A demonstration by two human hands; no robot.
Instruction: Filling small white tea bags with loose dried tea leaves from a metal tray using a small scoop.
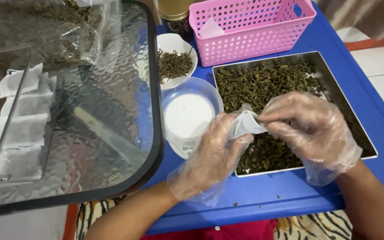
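Both my hands wear clear plastic gloves. My left hand [210, 155] holds a small white filter bag [245, 125] by its side, over the near left corner of a steel tray [370, 133] full of dried green-brown leaves [263, 84]. My right hand [310, 129] pinches the bag's open top with thumb and fingertips, seemingly with a few leaves between them. The bag's lower part is hidden by my left fingers.
A small scale with a clear round dish [188, 116] sits left of the tray. Behind it are a white bowl of dried twigs [174, 64], a pink perforated basket [250, 29] and a dark jar with a gold lid [174, 15]. A glass-topped table [90, 111] stands at left, with white bags [21, 115] beneath.
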